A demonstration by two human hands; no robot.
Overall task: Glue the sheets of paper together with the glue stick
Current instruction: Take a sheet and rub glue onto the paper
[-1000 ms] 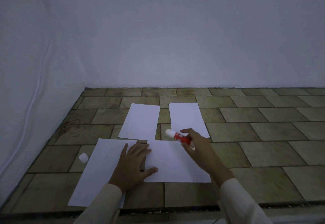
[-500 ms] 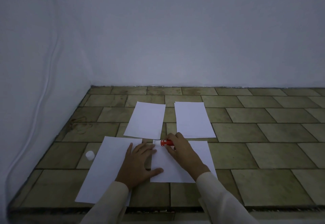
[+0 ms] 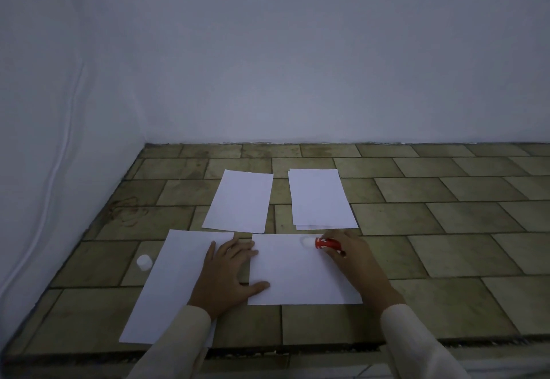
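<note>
Single head view, forward-down over tiled floor (image 3: 416, 259), near wall (image 3: 297, 66).

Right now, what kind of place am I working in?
Probably a bare indoor room corner, with you working on the floor: tan tiled floor, plain white walls, and a white cable running down the left wall.

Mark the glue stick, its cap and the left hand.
glue stick (image 3: 326, 243), head view, red barrel.
cap (image 3: 144, 262), head view, its side, on a tile.
left hand (image 3: 227, 277), head view, back of the hand.
</note>
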